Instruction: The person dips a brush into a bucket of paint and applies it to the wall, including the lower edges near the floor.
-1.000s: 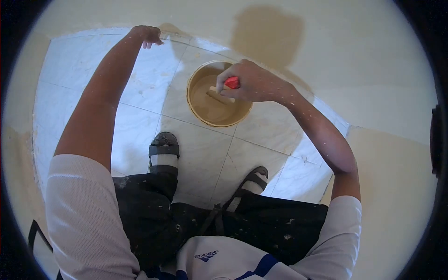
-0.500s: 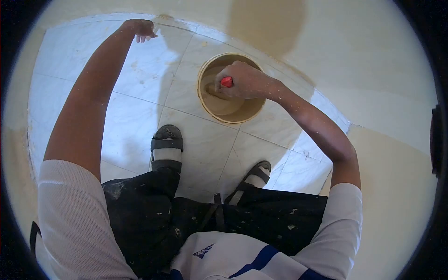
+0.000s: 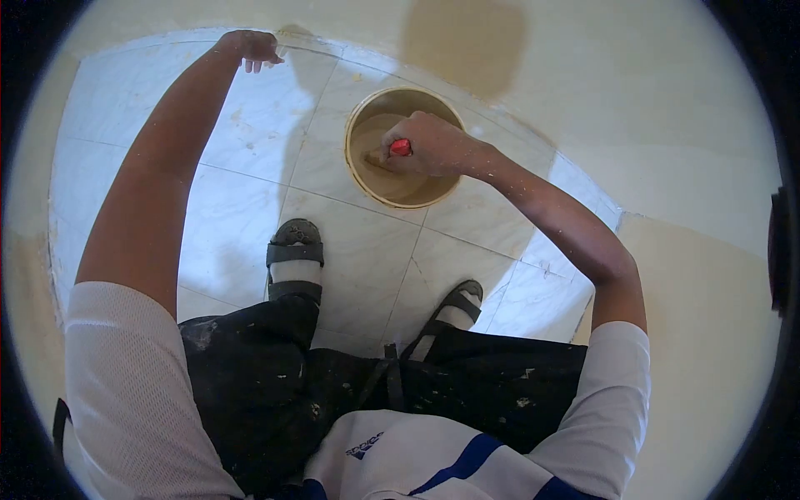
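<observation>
My right hand [image 3: 427, 143] is wrapped round a tool with a red handle end [image 3: 401, 147], over the mouth of a round bucket [image 3: 356, 167]. The tool's lower part, seemingly a brush, dips into the beige liquid [image 3: 405, 185] inside; its end is mostly hidden. At the upper left my left hand [image 3: 255, 50] reaches out beside the wall's foot, fingers apart and hanging loosely, with nothing seen in it.
Pale marble-like floor tiles [image 3: 242, 225] lie under the bucket and my sandalled feet [image 3: 296, 257]. A beige wall [image 3: 617, 92] with a darker patch [image 3: 463, 42] curves round the front and right.
My right hand and the red-handled tool have shifted slightly within the bucket's mouth. The bucket appears a little further left and up. My left hand has hardly moved.
</observation>
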